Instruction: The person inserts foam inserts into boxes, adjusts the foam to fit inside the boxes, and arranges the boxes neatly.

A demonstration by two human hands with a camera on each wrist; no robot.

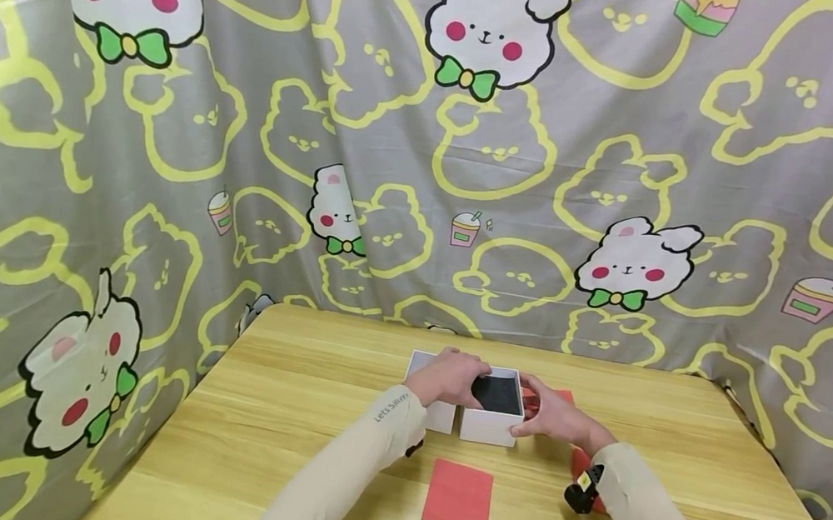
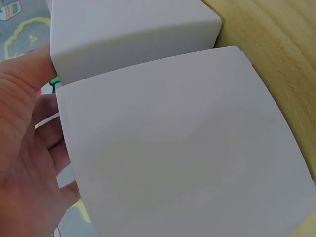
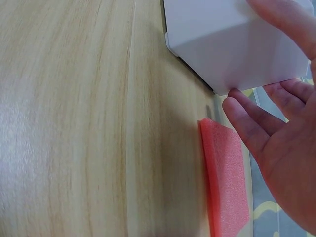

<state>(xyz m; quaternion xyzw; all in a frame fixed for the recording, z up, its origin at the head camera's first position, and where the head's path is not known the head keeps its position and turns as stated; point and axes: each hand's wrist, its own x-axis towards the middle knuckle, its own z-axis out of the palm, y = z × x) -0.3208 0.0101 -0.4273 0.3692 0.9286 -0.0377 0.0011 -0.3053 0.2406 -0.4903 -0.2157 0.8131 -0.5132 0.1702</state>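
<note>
Two white boxes stand side by side on the table. My left hand [image 1: 450,376] reaches over the left white box [image 1: 441,418], its fingertips at the dark insert [image 1: 500,394] inside the right white box [image 1: 489,428]. In the left wrist view, the left thumb touches a corner of the farther box [image 2: 133,29], and the other fingers pass behind the nearer box [image 2: 173,143]; whether they pinch anything is hidden. My right hand [image 1: 556,414] grips the right white box at its right side, thumb on the near face [image 3: 222,49] and fingers along another edge.
A red foam sheet [image 1: 458,500] lies on the wooden table [image 1: 281,414] near the boxes. More red foam [image 3: 229,173] lies by the right hand, partly under the right arm. Behind the table hangs a grey patterned curtain [image 1: 389,149].
</note>
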